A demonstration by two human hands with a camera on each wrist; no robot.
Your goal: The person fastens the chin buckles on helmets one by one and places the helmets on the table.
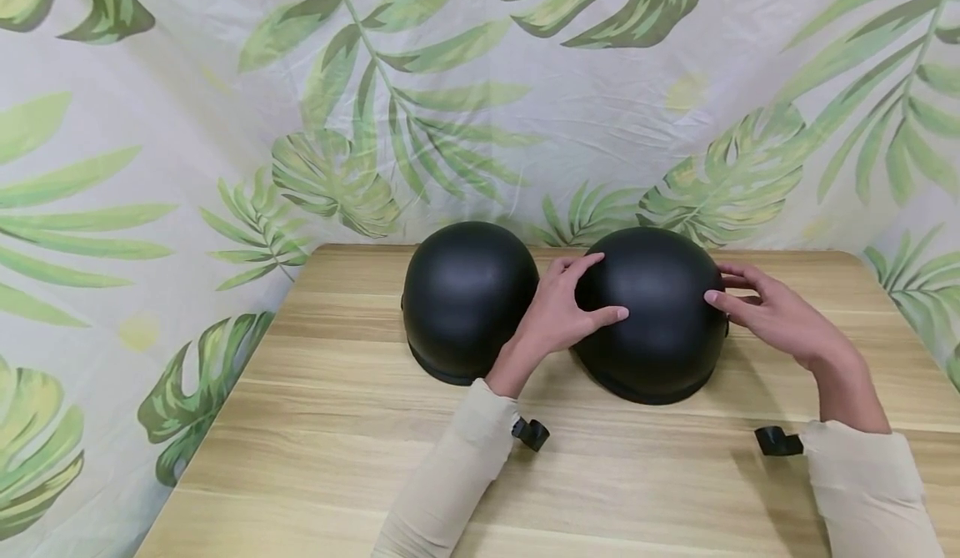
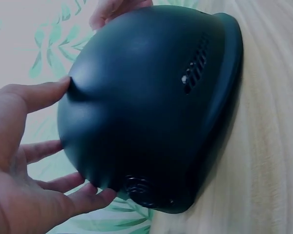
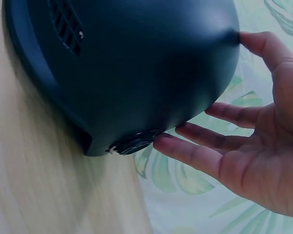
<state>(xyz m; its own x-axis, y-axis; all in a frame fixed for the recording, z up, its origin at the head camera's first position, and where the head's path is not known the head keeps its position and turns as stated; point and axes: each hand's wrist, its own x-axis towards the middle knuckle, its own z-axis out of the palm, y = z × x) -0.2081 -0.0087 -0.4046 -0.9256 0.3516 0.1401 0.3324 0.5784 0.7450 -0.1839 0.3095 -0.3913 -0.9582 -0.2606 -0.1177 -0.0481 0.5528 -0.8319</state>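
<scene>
Two black domed helmets sit side by side on the wooden table. My left hand (image 1: 564,304) is at the left side of the right helmet (image 1: 652,316), thumb and fingers spread and mostly straight. On that helmet's other side, my right hand (image 1: 776,312) rests spread fingertips and thumb against the shell. The wrist views show a slotted vent (image 2: 195,68), a round fitting (image 3: 136,141) near the fingers and the brim close to the tabletop. The left helmet (image 1: 468,299) is just beyond my left wrist, touched by neither hand as far as I can see.
The wooden tabletop (image 1: 315,458) runs back to a leaf-patterned cloth (image 1: 465,82) hanging behind and at both sides. Black camera mounts (image 1: 532,434) stick out from both sleeves, over the table.
</scene>
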